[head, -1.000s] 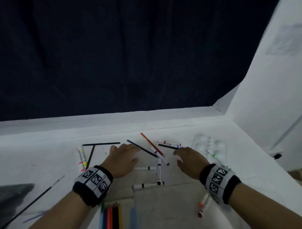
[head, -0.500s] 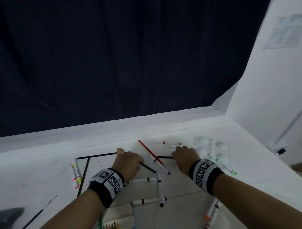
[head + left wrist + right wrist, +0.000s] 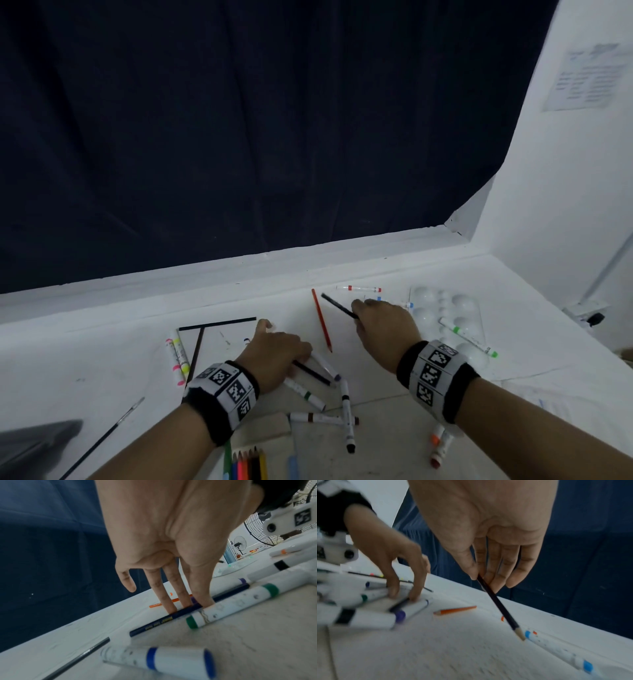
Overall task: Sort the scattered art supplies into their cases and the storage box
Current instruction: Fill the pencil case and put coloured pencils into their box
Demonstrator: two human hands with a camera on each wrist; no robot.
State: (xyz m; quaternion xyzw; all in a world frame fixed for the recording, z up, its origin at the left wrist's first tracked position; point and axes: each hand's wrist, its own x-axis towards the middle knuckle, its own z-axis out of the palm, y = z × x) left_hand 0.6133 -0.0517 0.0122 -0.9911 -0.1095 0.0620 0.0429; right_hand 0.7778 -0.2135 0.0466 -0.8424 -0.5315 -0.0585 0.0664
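Observation:
My right hand (image 3: 363,310) pinches a dark pencil (image 3: 337,305) between thumb and fingers (image 3: 489,580) and holds it tilted, tip low over the white table (image 3: 102,359). That pencil (image 3: 500,605) points toward a blue-banded marker (image 3: 556,650). My left hand (image 3: 277,346) reaches down onto a dark blue pencil (image 3: 154,625) lying on the table. Its fingers (image 3: 167,601) and thumb pinch the pencil, which sticks out from under the hand (image 3: 313,374). An orange pencil (image 3: 322,323) lies between the hands.
Green (image 3: 305,394), purple (image 3: 325,365), black (image 3: 346,418) and brown (image 3: 318,418) markers crowd the left hand. A clear palette (image 3: 459,308) lies right. Highlighters (image 3: 176,356) and dark pencils (image 3: 217,323) lie left, a brush (image 3: 109,431) nearer. Coloured pencils (image 3: 246,462) sit at the bottom edge.
My right hand has picked the dark pencil up off the table and tilted it. My left hand moved forward and closed its fingers onto the dark blue pencil.

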